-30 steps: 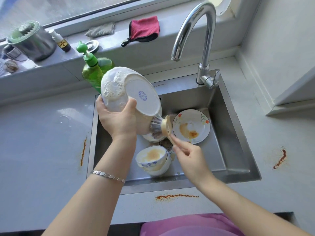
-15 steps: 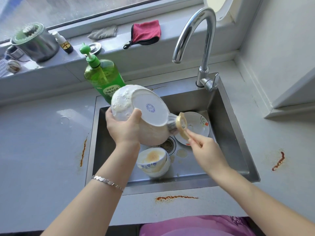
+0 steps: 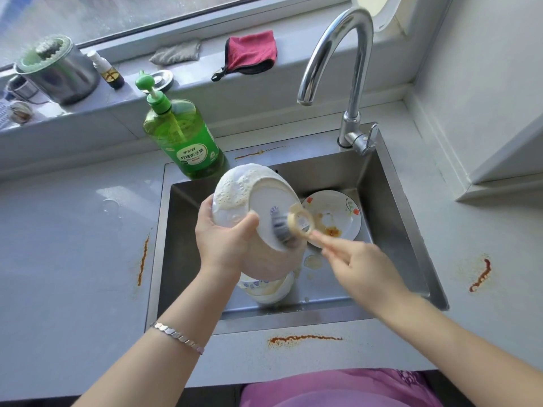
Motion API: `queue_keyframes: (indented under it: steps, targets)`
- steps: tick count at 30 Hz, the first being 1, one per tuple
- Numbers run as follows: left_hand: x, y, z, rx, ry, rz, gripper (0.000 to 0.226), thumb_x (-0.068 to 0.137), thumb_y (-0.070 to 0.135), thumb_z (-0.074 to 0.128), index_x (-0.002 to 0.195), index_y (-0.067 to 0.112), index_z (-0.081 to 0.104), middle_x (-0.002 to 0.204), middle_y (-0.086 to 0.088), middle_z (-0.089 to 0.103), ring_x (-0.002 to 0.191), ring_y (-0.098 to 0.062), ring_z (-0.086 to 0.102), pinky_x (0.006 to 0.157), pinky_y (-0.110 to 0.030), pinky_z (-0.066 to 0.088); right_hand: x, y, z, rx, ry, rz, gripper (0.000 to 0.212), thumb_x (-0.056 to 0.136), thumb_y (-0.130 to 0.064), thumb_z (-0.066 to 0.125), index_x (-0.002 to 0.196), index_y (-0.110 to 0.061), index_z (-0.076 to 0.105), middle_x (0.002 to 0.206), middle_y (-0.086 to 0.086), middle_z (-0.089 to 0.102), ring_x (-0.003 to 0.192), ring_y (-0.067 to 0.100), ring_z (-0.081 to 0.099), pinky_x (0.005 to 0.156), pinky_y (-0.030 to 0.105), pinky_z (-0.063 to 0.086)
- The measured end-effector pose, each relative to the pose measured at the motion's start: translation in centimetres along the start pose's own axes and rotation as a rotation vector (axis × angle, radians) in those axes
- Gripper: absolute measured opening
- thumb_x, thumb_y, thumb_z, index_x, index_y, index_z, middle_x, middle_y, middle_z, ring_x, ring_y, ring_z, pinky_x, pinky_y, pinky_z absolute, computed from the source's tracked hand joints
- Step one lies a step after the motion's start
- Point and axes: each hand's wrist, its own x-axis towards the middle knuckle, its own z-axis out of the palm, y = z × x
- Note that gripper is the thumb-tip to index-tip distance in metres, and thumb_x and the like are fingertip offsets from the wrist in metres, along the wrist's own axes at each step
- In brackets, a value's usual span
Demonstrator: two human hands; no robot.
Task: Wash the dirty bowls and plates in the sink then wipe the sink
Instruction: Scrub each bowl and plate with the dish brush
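White soapy bowl [image 3: 258, 207] held over the sink [image 3: 390, 207] — left hand [image 3: 223, 245] grip clamped on it, right hand [image 3: 358, 265] grip pinching the dish brush [image 3: 286, 230]. Risk: slick suds — bowl could drop onto the stacked bowls [image 3: 270, 289] below.

Single head view, looking steeply down and forward, close over sink [image 3: 390, 201], windowsill [image 3: 205, 71] at top
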Motion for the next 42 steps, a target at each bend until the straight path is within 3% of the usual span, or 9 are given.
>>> queue_keyframes:
  steps: [4, 7, 11, 14, 19, 24, 31, 35, 42]
  targets:
    - [-0.5, -0.2, 0.2, 0.016, -0.024, 0.004, 0.045, 0.071, 0.000, 0.073, 0.095, 0.034, 0.054, 0.088, 0.013, 0.061, 0.071, 0.005, 0.061, 0.069, -0.014, 0.052, 0.2, 0.0, 0.0, -0.008, -0.029, 0.030, 0.038, 0.096, -0.023, 0.047, 0.126, -0.044, 0.051, 0.068, -0.008, 0.061, 0.054, 0.008, 0.045, 0.053, 0.019, 0.036]
    - [-0.2, -0.4, -0.3, -0.002, 0.001, -0.048, 0.050, 0.069, 0.003, 0.074, 0.107, 0.027, 0.055, 0.095, 0.007, 0.064, 0.085, -0.008, 0.064, 0.078, -0.025, 0.054, -1.2, -0.6, 0.6, 0.055, -0.092, -0.067, 0.040, 0.095, -0.020, 0.049, 0.123, -0.047, 0.051, 0.073, -0.001, 0.068, 0.055, 0.002, 0.051, 0.055, 0.017, 0.037]
    - [-0.5, -0.4, -0.5, 0.044, -0.019, -0.027, 0.052, 0.065, 0.007, 0.077, 0.106, 0.029, 0.055, 0.096, 0.007, 0.064, 0.087, -0.010, 0.063, 0.081, -0.030, 0.053, 0.0, 0.6, 0.2, -0.021, -0.037, 0.033, 0.038, 0.095, -0.024, 0.048, 0.124, -0.048, 0.050, 0.108, 0.000, 0.070, 0.094, 0.017, 0.063, 0.079, 0.034, 0.051]
    - [-0.7, -0.4, -0.6, 0.026, -0.019, -0.072, 0.056, 0.059, 0.014, 0.076, 0.111, 0.026, 0.056, 0.100, 0.003, 0.065, 0.090, -0.014, 0.064, 0.083, -0.033, 0.054, -1.1, -1.0, 0.8, 0.065, -0.086, -0.106, 0.040, 0.094, -0.021, 0.049, 0.122, -0.049, 0.051, 0.102, 0.009, 0.070, 0.078, 0.008, 0.065, 0.076, 0.032, 0.052]
    - [-1.4, -0.4, -0.7, 0.069, -0.097, -0.025, 0.051, 0.065, 0.007, 0.077, 0.107, 0.028, 0.057, 0.099, 0.004, 0.065, 0.088, -0.011, 0.063, 0.079, -0.031, 0.054, 1.0, -0.6, -0.3, 0.031, 0.004, -0.001, 0.039, 0.095, -0.021, 0.047, 0.124, -0.047, 0.052, 0.069, -0.002, 0.065, 0.067, 0.014, 0.057, 0.063, 0.024, 0.043]
    - [-0.8, -0.1, -0.9, 0.086, -0.232, -0.052, 0.048, 0.054, 0.016, 0.074, 0.096, 0.034, 0.059, 0.097, 0.000, 0.068, 0.088, -0.016, 0.067, 0.081, -0.041, 0.056, -0.7, -3.0, -0.5, 0.097, 0.062, -0.215, 0.044, 0.093, -0.018, 0.053, 0.123, -0.049, 0.045, 0.075, -0.008, 0.066, 0.071, 0.013, 0.056, 0.069, 0.035, 0.048]
    - [-0.8, 0.1, -1.3, 0.231, -0.317, 0.026, 0.046, 0.053, 0.017, 0.069, 0.091, 0.040, 0.057, 0.088, 0.012, 0.066, 0.082, -0.009, 0.064, 0.078, -0.036, 0.057, 1.3, -0.8, -1.6, 0.000, 0.089, -0.008, 0.038, 0.095, -0.023, 0.048, 0.122, -0.049, 0.051, 0.062, -0.007, 0.060, 0.062, 0.012, 0.048, 0.060, 0.030, 0.040]
    - [-0.9, -0.3, -1.4, 0.209, -0.309, -0.008, 0.046, 0.055, 0.016, 0.072, 0.094, 0.037, 0.059, 0.089, 0.007, 0.068, 0.084, -0.013, 0.066, 0.078, -0.039, 0.058, -0.7, -2.4, -0.3, 0.008, 0.026, -0.189, 0.041, 0.093, -0.021, 0.051, 0.122, -0.051, 0.047, 0.058, -0.010, 0.057, 0.060, 0.010, 0.049, 0.060, 0.030, 0.040]
    - [-0.8, -0.4, -1.4, 0.203, -0.304, -0.009, 0.047, 0.057, 0.012, 0.076, 0.094, 0.035, 0.058, 0.089, 0.009, 0.067, 0.080, -0.009, 0.064, 0.070, -0.027, 0.056, 0.3, -1.7, -0.4, -0.002, 0.028, -0.123, 0.039, 0.093, -0.020, 0.050, 0.124, -0.044, 0.052, 0.061, -0.007, 0.056, 0.058, 0.011, 0.045, 0.063, 0.030, 0.042]
